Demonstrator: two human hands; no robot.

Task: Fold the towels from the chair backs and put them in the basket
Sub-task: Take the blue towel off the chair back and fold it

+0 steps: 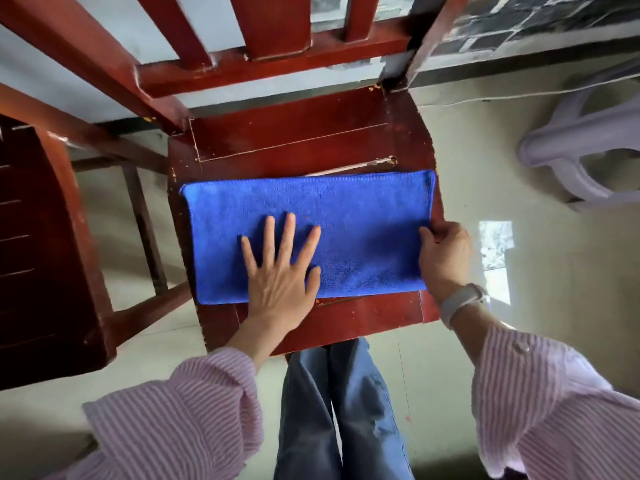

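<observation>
Two striped cotton sleeves [194,410] reached forward: the left hand [280,271] lay flat with fingers spread wide on a blue terry towel [346,220], while the right hand [445,256] pinched its right edge, seemingly between thumb and curled fingers. That folded rectangle rested across the scuffed red wooden chair seat [294,133], below the slatted chair back [277,46].

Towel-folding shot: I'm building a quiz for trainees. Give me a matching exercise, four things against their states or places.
Things:
1. towel
2. left hand
3. right hand
4. stool

States:
A. pinches the towel's right edge
B. stands on the floor, right of the chair
C. lies flat on the chair seat
D. presses flat, fingers spread, on the towel

Pairs: 1-C, 2-D, 3-A, 4-B
</observation>
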